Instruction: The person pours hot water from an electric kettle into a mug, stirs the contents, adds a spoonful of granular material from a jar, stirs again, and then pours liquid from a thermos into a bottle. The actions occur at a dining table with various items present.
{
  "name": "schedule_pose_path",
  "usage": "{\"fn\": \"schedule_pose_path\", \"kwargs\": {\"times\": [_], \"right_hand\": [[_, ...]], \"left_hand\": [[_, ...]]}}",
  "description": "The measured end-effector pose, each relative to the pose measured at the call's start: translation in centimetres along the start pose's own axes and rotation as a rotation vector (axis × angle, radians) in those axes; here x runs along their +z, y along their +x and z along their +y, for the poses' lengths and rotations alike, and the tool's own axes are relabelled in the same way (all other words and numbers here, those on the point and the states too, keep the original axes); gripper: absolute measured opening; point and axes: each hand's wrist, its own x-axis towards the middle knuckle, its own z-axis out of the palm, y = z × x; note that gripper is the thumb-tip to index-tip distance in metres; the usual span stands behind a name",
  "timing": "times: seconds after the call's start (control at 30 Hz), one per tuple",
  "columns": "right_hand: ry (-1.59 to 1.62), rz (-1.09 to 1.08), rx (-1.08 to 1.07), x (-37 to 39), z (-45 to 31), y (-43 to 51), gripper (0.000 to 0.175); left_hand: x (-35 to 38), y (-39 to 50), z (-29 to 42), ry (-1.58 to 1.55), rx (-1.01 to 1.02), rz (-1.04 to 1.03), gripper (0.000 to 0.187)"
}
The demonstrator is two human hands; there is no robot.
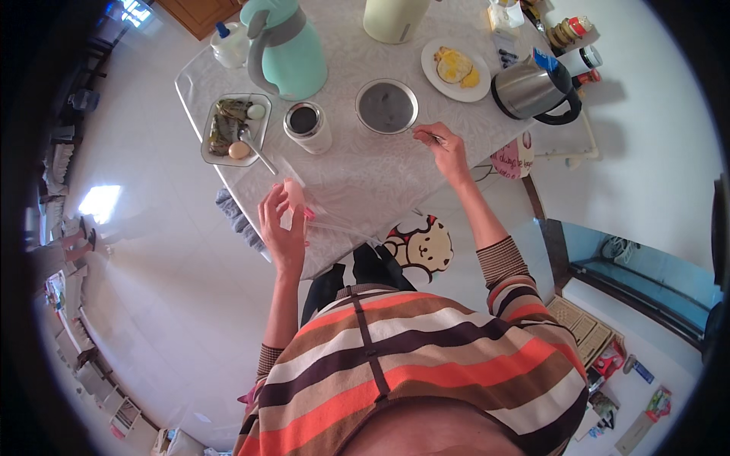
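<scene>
My left hand [283, 231] is at the table's left front, with its thumb and fingers around a pink plastic lid or cap [293, 194]. My right hand [447, 149] pinches a slim metal handle [436, 138] beside the rim of a round metal bowl. Dark grey liquid fills much of this bowl [386, 105], and dark lumps show in it. A white insulated cup [311, 134] stands uncovered to the bowl's left, its inside dark. Farther left, a glass dish [209, 157] holds leaf-wrapped food [219, 128], two eggs [239, 150] and a spoon [262, 153].
A mint-green jug [299, 65] and a cream vessel [393, 20] stand at the back. A plate [429, 62] of fried egg [454, 65] is near a steel electric kettle [530, 88] at the right. The covered table [365, 182] ends close to my legs. Another person's feet [85, 236] show far left.
</scene>
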Motion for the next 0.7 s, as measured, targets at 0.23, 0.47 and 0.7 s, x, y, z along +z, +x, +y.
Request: {"fn": "schedule_pose_path", "kwargs": {"times": [0.23,0.47,0.7], "right_hand": [[-0.294,0.031,-0.278,1.9,-1.4,1.8,0.017],[-0.473,0.034,-0.352,0.2,-2.2,1.0,0.014],[-0.411,-0.039,-0.400,2.5,-2.6,0.5,0.014]], "left_hand": [[-0.2,-0.5,-0.1,0.012,0.043,0.000,0.039],[-0.6,-0.6,-0.5,0.010,0.029,0.011,0.038],[-0.5,-0.8,-0.1,-0.005,0.012,-0.001,0.035]]}}
